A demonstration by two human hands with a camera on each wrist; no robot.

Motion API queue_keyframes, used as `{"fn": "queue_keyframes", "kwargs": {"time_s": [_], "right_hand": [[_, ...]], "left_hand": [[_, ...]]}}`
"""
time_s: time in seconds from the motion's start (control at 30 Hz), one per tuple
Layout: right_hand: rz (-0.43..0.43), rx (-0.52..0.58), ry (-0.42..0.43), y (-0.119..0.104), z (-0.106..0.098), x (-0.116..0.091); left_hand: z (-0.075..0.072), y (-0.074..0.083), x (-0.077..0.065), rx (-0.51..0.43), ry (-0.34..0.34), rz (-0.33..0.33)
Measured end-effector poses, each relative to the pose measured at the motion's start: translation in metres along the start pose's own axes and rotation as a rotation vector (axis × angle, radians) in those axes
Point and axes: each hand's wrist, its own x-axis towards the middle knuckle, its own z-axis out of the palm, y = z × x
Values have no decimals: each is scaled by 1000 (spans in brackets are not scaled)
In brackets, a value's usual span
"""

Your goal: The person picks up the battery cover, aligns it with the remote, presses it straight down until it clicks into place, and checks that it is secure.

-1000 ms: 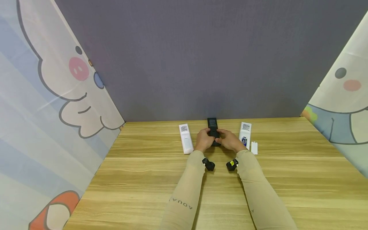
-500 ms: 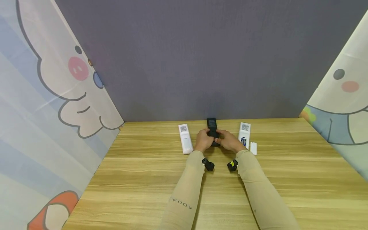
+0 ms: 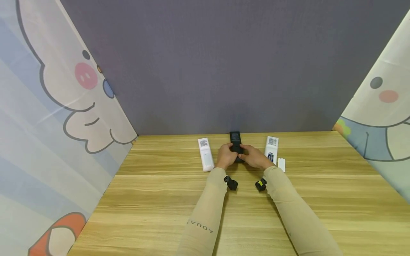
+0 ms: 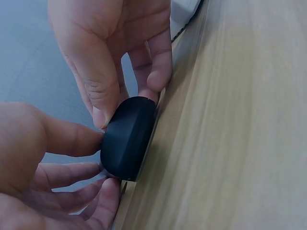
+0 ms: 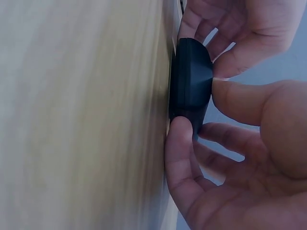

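Observation:
A black remote control (image 3: 235, 138) lies back side up on the table, near the grey panel, between both hands. My left hand (image 3: 226, 156) grips its left side, with the thumb pressed on the back and the fingers along the edge. From the other side my right hand (image 3: 254, 157) holds it the same way, thumb on the back near the left thumb. In the left wrist view the rounded near end of the black remote (image 4: 127, 139) shows between both sets of fingers. The hands cover part of its middle in the head view.
Left of the hands lies a white remote (image 3: 206, 156), back up. To the right, another white remote (image 3: 272, 141) has its battery compartment open with batteries (image 3: 270, 156) inside. Its white battery cover (image 3: 281, 165) lies beside it. A grey panel (image 3: 205, 71) bounds the table's back.
Both hands keep their grip on the black remote, which stays in place. The right wrist has shifted slightly outward to the right. The head view has drifted a little.

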Motion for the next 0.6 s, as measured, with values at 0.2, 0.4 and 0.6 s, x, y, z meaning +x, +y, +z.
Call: {"fn": "queue_keyframes", "kwargs": {"time_s": [0.2, 0.4, 0.6], "right_hand": [[-16, -14, -6, 0, -2, -1], [-31, -34, -6, 0, 0, 0], [-34, -51, 9, 0, 1, -1]], "left_hand": [[1, 0, 3, -9, 0, -27], [2, -1, 5, -1, -2, -36], [3, 0, 3, 9, -2, -40]]}}
